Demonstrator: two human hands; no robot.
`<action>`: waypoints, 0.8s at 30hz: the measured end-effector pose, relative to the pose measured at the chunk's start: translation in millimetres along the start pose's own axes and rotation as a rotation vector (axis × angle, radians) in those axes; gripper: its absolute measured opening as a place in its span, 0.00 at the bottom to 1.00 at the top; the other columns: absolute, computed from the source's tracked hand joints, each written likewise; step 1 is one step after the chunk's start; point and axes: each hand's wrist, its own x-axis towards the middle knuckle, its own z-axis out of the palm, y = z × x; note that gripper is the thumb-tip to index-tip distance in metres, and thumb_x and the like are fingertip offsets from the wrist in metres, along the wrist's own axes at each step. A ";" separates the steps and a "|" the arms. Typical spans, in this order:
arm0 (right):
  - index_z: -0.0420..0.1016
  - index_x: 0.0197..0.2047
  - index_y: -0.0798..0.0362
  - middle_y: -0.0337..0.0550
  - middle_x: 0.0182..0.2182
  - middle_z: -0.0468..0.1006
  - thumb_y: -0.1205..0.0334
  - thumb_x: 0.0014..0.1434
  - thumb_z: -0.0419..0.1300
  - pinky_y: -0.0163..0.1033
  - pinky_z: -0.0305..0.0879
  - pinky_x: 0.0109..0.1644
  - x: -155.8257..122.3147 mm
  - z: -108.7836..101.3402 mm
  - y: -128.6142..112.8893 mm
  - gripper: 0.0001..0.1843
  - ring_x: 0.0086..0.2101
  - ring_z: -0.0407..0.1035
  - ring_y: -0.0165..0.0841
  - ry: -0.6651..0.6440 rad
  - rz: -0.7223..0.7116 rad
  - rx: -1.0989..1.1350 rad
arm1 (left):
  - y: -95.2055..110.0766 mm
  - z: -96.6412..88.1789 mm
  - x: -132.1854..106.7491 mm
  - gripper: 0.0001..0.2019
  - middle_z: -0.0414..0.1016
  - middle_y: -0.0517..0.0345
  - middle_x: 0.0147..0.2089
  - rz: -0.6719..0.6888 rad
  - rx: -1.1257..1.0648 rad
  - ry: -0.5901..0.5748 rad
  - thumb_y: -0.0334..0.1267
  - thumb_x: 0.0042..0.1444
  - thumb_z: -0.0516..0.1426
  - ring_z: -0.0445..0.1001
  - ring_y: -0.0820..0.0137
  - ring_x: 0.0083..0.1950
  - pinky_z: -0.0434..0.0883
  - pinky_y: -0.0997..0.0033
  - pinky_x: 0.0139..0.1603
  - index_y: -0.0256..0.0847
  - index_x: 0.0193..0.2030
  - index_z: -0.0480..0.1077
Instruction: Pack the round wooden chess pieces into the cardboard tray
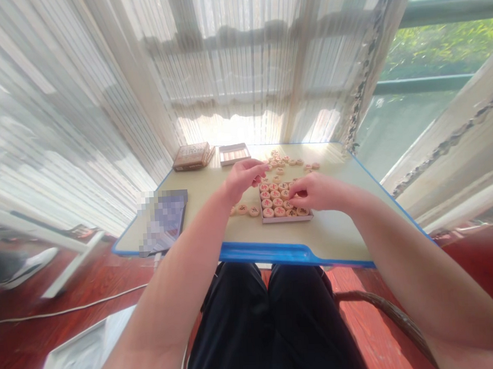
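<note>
A shallow box (287, 219) near the table's front holds rows of round Chinese chess pieces (278, 202) with red and black characters. Over its right side is my right hand (319, 191), thumb and fingers pinched together at a piece in the box. My left hand (244, 179) hovers beyond the box's left back corner, fingers loosely bent and apart, with no piece visible in them. Behind the box lie scattered loose pieces (279, 162), some close to my left fingertips. Several more pieces (242, 209) with black characters lie left of the box, partly behind my left forearm.
The pale table (206, 208) has a blue edge. At the back stand a brown box (191, 156) and an open shallow tray (234, 154). A tablet-like device (168, 221), partly pixelated, lies at left with a white cable (107, 297). Curtains (240, 69) hang behind.
</note>
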 end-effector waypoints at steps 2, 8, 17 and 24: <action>0.80 0.30 0.51 0.38 0.24 0.77 0.62 0.51 0.55 0.33 0.57 0.29 -1.7 -2.9 -3.0 0.11 0.23 0.64 0.27 0.033 0.015 0.005 | -0.3 0.0 0.1 0.12 0.67 0.59 0.25 0.004 0.007 -0.011 0.43 0.45 0.63 0.62 0.80 0.24 0.59 0.78 0.23 0.35 0.30 0.72; 0.80 0.30 0.50 0.36 0.21 0.76 0.61 0.49 0.56 0.33 0.56 0.26 -2.7 -5.2 -1.9 0.10 0.21 0.63 0.26 -0.054 0.077 0.052 | -2.4 1.1 0.0 0.11 0.67 0.59 0.24 0.010 0.022 -0.014 0.42 0.46 0.63 0.61 0.80 0.23 0.58 0.78 0.23 0.34 0.29 0.72; 0.80 0.30 0.51 0.37 0.24 0.77 0.61 0.50 0.56 0.33 0.57 0.29 -2.2 -2.9 -3.1 0.11 0.23 0.65 0.27 -0.015 0.024 0.085 | -1.3 0.2 -0.3 0.10 0.67 0.58 0.24 0.014 0.022 0.006 0.41 0.45 0.62 0.61 0.79 0.23 0.59 0.77 0.23 0.35 0.29 0.72; 0.80 0.35 0.52 0.42 0.28 0.76 0.59 0.56 0.55 0.36 0.58 0.39 9.4 20.2 -12.2 0.12 0.32 0.66 0.32 0.305 -0.163 0.007 | -5.7 -1.7 7.9 0.08 0.65 0.62 0.21 0.206 0.261 0.426 0.40 0.46 0.57 0.62 0.77 0.24 0.59 0.77 0.25 0.37 0.24 0.70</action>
